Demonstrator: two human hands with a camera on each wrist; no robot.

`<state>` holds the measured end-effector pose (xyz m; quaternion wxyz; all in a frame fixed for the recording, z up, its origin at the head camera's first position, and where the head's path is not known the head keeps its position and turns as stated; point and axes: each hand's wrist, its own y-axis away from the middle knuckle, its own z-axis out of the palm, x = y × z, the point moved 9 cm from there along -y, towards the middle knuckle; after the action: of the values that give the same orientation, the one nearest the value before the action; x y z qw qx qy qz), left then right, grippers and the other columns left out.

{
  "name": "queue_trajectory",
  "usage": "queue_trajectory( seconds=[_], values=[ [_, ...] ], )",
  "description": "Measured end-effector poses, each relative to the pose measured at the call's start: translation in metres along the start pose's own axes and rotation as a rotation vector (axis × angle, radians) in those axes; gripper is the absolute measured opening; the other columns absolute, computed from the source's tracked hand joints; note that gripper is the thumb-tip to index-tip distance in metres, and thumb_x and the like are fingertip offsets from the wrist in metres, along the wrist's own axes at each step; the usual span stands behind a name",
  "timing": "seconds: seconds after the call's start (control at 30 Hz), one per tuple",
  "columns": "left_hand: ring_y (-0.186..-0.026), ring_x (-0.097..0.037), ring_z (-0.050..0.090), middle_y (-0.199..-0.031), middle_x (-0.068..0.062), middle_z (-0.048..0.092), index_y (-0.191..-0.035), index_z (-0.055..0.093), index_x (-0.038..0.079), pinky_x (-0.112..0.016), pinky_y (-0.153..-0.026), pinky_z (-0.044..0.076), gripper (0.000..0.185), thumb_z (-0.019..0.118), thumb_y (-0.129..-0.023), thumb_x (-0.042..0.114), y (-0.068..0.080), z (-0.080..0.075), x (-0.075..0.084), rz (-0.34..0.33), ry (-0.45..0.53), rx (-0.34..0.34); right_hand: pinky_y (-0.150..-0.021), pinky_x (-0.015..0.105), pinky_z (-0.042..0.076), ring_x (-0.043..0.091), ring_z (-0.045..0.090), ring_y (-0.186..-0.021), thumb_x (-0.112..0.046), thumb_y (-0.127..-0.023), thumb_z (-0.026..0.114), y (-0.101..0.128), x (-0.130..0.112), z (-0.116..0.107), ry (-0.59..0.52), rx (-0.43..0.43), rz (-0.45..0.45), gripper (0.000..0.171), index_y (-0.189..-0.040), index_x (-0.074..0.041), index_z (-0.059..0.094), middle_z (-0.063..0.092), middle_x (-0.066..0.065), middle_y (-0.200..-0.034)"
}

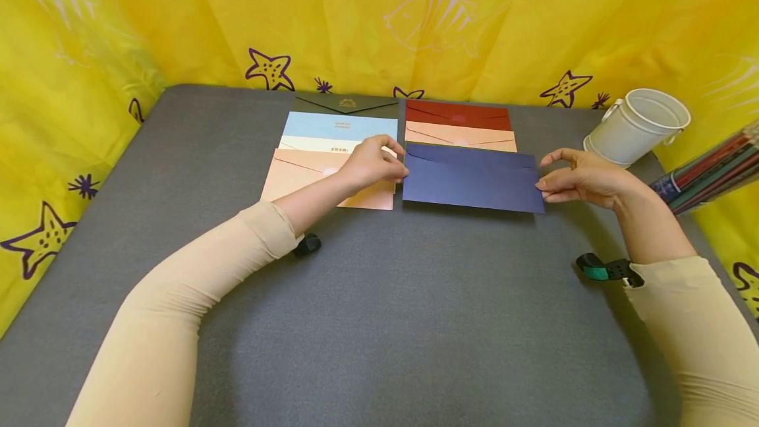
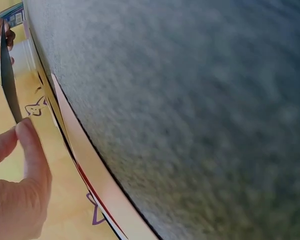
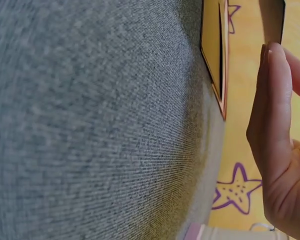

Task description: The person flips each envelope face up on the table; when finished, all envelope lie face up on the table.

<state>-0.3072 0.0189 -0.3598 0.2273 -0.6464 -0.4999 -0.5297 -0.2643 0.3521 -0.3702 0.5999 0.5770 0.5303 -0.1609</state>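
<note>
A navy blue envelope (image 1: 471, 180) is held flat by its two short ends, slightly above the table, with its shadow under the near edge. My left hand (image 1: 373, 165) pinches its left edge between thumb and fingers; the left wrist view shows the raised envelope (image 2: 9, 82) edge-on. At the other end, my right hand (image 1: 584, 180) pinches the right edge, and the right wrist view shows these fingertips (image 3: 276, 52) on it. Behind the navy envelope lie a peach envelope (image 1: 498, 138) and a dark red envelope (image 1: 489, 116), overlapping in a column.
A left column holds overlapping dark green (image 1: 379, 108), light blue (image 1: 308, 125), cream (image 1: 296, 143) and peach (image 1: 290, 180) envelopes, partly hidden by my left hand. A white metal bucket (image 1: 617, 130) and a clear holder of coloured sticks (image 1: 705, 176) stand right. Yellow curtain (image 1: 356, 12) borders the grey table (image 1: 415, 321).
</note>
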Motion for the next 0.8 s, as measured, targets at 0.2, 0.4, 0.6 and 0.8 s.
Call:
queue_trajectory(
  seconds=[0.2,0.4,0.6,0.8],
  values=[
    [-0.066,-0.009,0.069,-0.093,-0.012,0.075,-0.123,0.059,0.001,-0.017,-0.065,0.054,0.039,0.072,-0.088,0.009,0.000,0.007,-0.004,-0.059,-0.088,-0.026,-0.076,0.027,0.063,0.008,0.070,-0.083,-0.004,-0.097,0.058,0.002,0.003,0.003,0.037,-0.013,0.006,0.052,-0.133,-0.034,0.034,0.070,-0.005,-0.093],
    [-0.061,-0.007,0.065,-0.091,-0.012,0.068,-0.120,0.063,-0.005,-0.018,-0.064,0.059,0.029,0.059,-0.096,0.010,0.002,0.013,-0.009,-0.119,-0.067,-0.086,-0.075,0.028,0.063,0.008,0.072,-0.084,-0.002,-0.096,0.060,-0.001,0.008,0.013,0.040,-0.035,0.037,0.054,-0.135,-0.029,0.035,0.071,-0.003,-0.090],
    [-0.063,-0.007,0.064,-0.093,-0.013,0.063,-0.121,0.062,-0.009,-0.018,-0.065,0.060,0.029,0.052,-0.099,0.007,0.004,0.018,-0.013,-0.135,-0.039,-0.133,-0.074,0.028,0.063,0.009,0.072,-0.081,-0.001,-0.094,0.062,-0.005,0.013,0.018,0.053,-0.015,0.089,0.062,-0.143,-0.016,0.029,0.071,-0.001,-0.087],
    [-0.065,-0.007,0.065,-0.094,-0.012,0.063,-0.122,0.061,-0.009,-0.019,-0.069,0.060,0.029,0.049,-0.100,0.005,0.004,0.022,-0.014,-0.143,-0.041,-0.171,-0.071,0.027,0.063,0.008,0.071,-0.077,0.001,-0.093,0.063,-0.006,0.015,0.016,0.085,0.015,0.114,0.067,-0.146,-0.010,0.025,0.072,-0.001,-0.083]
  ],
)
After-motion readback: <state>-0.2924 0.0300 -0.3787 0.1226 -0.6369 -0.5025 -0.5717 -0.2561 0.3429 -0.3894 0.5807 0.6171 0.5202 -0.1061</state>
